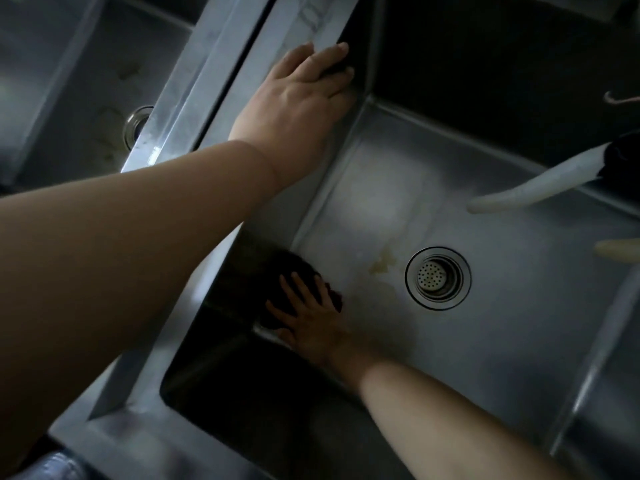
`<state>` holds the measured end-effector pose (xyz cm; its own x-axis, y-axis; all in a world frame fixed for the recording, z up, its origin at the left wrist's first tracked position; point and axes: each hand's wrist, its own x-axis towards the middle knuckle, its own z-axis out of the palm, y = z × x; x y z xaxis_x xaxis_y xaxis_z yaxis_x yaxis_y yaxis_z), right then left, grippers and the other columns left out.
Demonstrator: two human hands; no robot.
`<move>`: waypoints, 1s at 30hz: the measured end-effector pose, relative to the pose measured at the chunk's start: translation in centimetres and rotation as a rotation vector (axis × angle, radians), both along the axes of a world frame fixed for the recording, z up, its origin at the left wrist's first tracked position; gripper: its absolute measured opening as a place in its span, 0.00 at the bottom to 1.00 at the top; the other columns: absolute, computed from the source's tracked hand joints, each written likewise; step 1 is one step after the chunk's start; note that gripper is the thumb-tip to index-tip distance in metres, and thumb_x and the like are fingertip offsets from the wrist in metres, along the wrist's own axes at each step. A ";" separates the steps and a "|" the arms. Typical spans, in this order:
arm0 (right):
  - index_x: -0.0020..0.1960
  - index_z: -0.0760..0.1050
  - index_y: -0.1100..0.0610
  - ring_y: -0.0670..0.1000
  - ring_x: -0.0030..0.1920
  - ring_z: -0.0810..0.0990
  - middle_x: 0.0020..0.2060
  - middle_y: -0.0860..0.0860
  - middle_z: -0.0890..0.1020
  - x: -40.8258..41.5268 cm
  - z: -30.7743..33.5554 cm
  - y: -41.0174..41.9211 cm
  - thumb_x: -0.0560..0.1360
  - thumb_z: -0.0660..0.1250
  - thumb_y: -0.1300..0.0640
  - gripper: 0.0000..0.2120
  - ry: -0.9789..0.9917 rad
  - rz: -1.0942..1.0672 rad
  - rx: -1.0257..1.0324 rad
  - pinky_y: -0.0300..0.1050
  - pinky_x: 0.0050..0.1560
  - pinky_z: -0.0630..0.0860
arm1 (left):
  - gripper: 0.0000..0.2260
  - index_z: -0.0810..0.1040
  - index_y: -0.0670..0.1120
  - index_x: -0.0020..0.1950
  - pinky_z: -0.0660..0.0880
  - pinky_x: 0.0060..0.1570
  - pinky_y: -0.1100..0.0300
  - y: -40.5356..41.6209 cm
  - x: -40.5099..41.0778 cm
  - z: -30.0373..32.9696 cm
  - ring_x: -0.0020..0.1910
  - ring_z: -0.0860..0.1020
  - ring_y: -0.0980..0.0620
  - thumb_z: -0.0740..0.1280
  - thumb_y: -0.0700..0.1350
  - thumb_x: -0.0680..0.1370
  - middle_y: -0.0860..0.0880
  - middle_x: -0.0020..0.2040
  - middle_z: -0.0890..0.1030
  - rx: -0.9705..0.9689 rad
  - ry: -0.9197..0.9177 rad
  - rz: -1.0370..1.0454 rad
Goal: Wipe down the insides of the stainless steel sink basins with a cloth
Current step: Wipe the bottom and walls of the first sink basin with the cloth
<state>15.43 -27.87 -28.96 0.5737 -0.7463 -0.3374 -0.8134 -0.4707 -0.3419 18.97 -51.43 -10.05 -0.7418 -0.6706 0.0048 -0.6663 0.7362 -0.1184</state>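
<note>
I look down into a stainless steel sink basin (485,334) with a round drain strainer (438,278) in its floor. My right hand (308,315) presses a dark cloth (298,271) flat against the basin floor near its left wall, fingers spread over it. My left hand (301,95) rests on the divider rim (304,26) between the basins, fingers hooked over its inner edge. A yellowish stain (382,263) lies on the floor left of the drain.
A second basin (86,91) with its own drain (136,126) lies to the left. A pale faucet hose (533,183) hangs over the right side of the basin, and another pale tube end (616,251) shows below it.
</note>
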 end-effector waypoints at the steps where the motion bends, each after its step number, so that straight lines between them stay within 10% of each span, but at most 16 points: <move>1: 0.73 0.61 0.42 0.57 0.76 0.43 0.77 0.53 0.52 0.3 0.1 0.9 0.79 0.52 0.42 0.23 -0.039 0.042 0.047 0.66 0.68 0.33 | 0.21 0.71 0.44 0.69 0.51 0.74 0.48 0.0 0.0 0.0 0.76 0.56 0.45 0.53 0.42 0.77 0.46 0.72 0.69 -0.001 -0.004 0.000; 3: 0.75 0.58 0.43 0.55 0.74 0.35 0.77 0.52 0.48 0.4 0.2 2.4 0.80 0.52 0.45 0.23 -0.061 0.086 0.101 0.63 0.66 0.27 | 0.21 0.71 0.44 0.69 0.51 0.74 0.47 0.1 0.0 0.0 0.76 0.56 0.45 0.54 0.41 0.78 0.46 0.72 0.69 -0.001 -0.008 -0.001; 8: 0.69 0.66 0.37 0.51 0.73 0.62 0.72 0.46 0.66 -3.5 0.0 3.6 0.72 0.62 0.36 0.26 0.055 0.202 -0.092 0.59 0.70 0.58 | 0.21 0.74 0.45 0.67 0.53 0.74 0.46 0.2 -0.1 0.3 0.75 0.58 0.43 0.51 0.44 0.77 0.48 0.71 0.71 0.006 0.000 -0.029; 15: 0.69 0.69 0.44 0.60 0.70 0.67 0.70 0.53 0.70 -10.5 -0.8 -1.8 0.70 0.68 0.38 0.30 0.031 0.010 -0.189 0.67 0.65 0.64 | 0.20 0.74 0.44 0.67 0.55 0.73 0.45 0.0 0.0 0.2 0.75 0.60 0.43 0.54 0.42 0.77 0.46 0.71 0.71 0.009 0.021 -0.049; 26: 0.76 0.44 0.43 0.60 0.76 0.40 0.77 0.56 0.46 -19.3 -2.0 -12.3 0.77 0.51 0.35 0.32 0.247 -0.465 -0.158 0.54 0.69 0.28 | 0.19 0.72 0.43 0.69 0.51 0.74 0.45 0.1 0.2 0.4 0.76 0.56 0.43 0.55 0.42 0.78 0.45 0.74 0.66 0.052 0.058 -0.050; 30: 0.76 0.39 0.44 0.60 0.75 0.35 0.77 0.57 0.41 -17.6 -1.5 -11.1 0.78 0.47 0.36 0.32 0.298 -0.669 -0.075 0.59 0.69 0.30 | 0.19 0.73 0.43 0.68 0.51 0.73 0.44 0.0 0.1 0.3 0.76 0.56 0.43 0.55 0.42 0.78 0.46 0.73 0.68 0.051 0.051 -0.064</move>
